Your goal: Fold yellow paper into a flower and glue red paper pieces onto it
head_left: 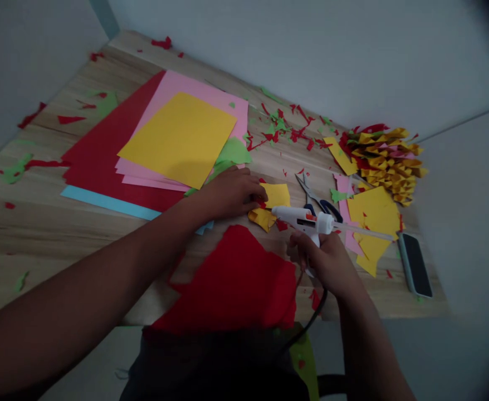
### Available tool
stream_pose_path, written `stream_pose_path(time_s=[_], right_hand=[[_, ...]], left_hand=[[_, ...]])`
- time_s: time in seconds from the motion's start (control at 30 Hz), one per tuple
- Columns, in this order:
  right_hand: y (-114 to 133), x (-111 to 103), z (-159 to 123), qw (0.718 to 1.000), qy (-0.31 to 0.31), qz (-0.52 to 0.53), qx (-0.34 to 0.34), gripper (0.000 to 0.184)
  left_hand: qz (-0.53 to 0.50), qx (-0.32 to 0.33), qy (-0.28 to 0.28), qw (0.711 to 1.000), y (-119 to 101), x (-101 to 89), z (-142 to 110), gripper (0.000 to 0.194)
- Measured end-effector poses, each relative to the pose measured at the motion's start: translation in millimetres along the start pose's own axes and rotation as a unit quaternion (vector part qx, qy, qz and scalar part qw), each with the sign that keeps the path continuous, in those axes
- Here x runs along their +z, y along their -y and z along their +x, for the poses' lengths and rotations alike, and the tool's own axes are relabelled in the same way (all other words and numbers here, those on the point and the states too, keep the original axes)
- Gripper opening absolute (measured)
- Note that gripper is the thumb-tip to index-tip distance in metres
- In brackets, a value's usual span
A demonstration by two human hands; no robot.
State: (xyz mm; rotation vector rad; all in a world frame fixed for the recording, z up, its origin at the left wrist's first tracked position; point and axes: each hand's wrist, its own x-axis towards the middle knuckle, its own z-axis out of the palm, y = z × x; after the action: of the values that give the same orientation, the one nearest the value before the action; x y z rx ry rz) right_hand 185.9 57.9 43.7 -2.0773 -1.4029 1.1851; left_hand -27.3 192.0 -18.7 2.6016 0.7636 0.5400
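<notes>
My right hand (328,259) is wrapped round the handle of a white hot glue gun (294,216). A clear glue stick (365,229) juts from its back, and a dark cord hangs below. The nozzle points left, close beside a small folded yellow paper piece (263,219). My left hand (233,192) has its fingers curled down at that folded piece, pinching at its edge; the fingertips are partly hidden. Just beyond the fingers lies another yellow paper piece (277,195). A torn-edged red sheet (236,278) lies in front of me, between my forearms.
Left are stacked yellow (180,139), pink (198,89) and red sheets (102,145), with a blue strip (111,201). Scissors (317,200) lie behind the glue gun. Rightward are yellow paper (376,214), a ruffled paper bundle (389,159) and a phone (415,264). Red and green scraps litter the wooden table (31,223).
</notes>
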Motion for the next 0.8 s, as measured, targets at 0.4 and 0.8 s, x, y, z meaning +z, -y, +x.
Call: stream_pose_path(time_s=[0.4, 0.8], right_hand=[[4, -4, -2, 1.0, -0.014, 0.027, 0.005, 0.043], [-10, 7, 10, 0.992, -0.05, 0.113, -0.022, 0.045]], left_hand=[[0.01, 0.013, -0.001, 1.0, 3, 2.8, 0, 0.017], [0.016, 0.023, 0.009, 1.0, 2, -0.3, 0, 0.017]])
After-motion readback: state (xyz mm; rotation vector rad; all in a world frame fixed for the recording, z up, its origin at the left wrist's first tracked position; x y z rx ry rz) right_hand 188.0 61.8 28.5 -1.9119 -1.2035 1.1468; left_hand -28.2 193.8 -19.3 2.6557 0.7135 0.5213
